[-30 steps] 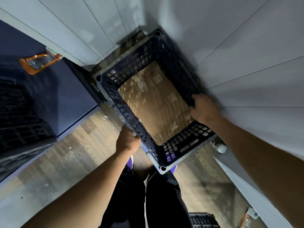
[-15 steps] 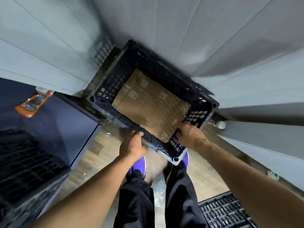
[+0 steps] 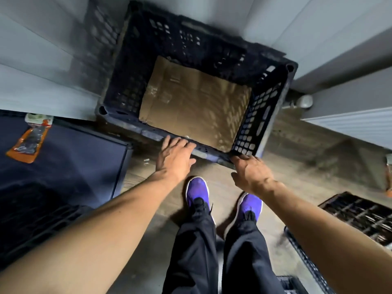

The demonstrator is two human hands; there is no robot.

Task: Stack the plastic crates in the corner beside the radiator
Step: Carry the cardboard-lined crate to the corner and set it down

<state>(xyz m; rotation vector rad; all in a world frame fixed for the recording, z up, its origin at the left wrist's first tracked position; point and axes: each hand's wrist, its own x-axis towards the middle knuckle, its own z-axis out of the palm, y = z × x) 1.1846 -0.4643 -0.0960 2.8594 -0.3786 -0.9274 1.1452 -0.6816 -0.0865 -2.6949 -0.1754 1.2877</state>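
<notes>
A dark perforated plastic crate [image 3: 263, 115], lined with flat brown cardboard [image 3: 195, 102], is set in the wall corner beside the radiator [image 3: 350, 126], its near rim touched by the spread left hand [image 3: 174, 158] and right hand [image 3: 252, 172].

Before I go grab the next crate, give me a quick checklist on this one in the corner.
1. Crate sits in the corner against both walls: ok.
2. Left hand off the rim: not ok, fingers rest on it.
3. Right hand off the rim: not ok, fingertips at the corner.
4. Cardboard sheet flat inside: ok.
5. Crate seated squarely on whatever lies under it: cannot tell.
6. Next crate within sight: ok.
</notes>
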